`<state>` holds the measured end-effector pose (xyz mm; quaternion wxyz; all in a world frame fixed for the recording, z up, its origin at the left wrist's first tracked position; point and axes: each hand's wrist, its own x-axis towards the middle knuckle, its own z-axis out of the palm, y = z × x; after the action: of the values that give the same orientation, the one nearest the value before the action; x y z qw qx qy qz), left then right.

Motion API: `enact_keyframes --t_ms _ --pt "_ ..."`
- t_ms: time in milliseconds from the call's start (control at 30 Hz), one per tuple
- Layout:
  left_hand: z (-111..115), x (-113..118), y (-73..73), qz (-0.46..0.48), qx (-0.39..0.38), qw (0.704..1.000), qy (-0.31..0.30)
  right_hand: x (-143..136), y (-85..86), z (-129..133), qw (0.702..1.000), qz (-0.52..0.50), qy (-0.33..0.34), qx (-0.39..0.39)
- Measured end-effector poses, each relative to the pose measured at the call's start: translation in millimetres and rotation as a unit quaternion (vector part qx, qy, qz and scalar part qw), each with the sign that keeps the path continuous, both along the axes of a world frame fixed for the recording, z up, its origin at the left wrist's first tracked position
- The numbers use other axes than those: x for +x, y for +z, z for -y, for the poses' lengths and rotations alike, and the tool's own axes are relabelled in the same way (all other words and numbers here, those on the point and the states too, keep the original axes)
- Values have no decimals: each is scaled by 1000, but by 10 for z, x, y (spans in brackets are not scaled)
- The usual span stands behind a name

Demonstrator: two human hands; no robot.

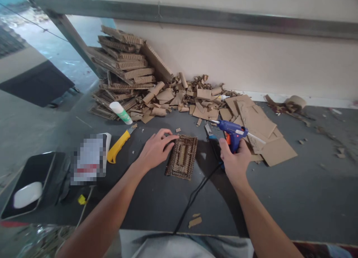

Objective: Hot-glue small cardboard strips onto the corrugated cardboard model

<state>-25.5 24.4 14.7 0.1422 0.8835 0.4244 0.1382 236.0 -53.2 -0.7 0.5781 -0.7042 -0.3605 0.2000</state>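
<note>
— Right now, what are the hands doing?
— Right hand (pixel 235 161) is clamped on the blue glue gun (pixel 231 131), nozzle pointing left; left hand (pixel 155 150) lies spread, fingertips pressing the cardboard panel (pixel 182 156) between them.
— Risks?
— I'd say hot glue could drip onto those fingertips, and the cord (pixel 192 198) could snag. The yellow knife (pixel 119 146) lies just left.
— Any writing?
— None readable; the glue bottle (pixel 121 113) farther left shows no legible label.

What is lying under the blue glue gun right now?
Under the blue hot glue gun, gripped by the right hand, lie a dark blue-handled tool and the grey table. The hand and gun cover the tool's lower end and where the black cord attaches.
</note>
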Motion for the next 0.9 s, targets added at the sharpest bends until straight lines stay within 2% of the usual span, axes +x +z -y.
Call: enact_keyframes --t_ms 133,300,533,733,900 --pt "-14 -7 -4 -20 -5 998 -53 -12 38 -1 999 -43 1 0" --pt "-2 7 1 -15 -24 999 -39 -26 67 1 999 -48 0 3" --pt "7 5 10 -5 -10 1000 -27 -25 51 -7 999 -39 -4 -5" --pt "9 -23 93 41 -21 997 -69 -18 44 1 1000 -23 1 -9" --pt "16 -35 130 40 -48 993 -102 -13 42 4 1000 -10 2 -3"
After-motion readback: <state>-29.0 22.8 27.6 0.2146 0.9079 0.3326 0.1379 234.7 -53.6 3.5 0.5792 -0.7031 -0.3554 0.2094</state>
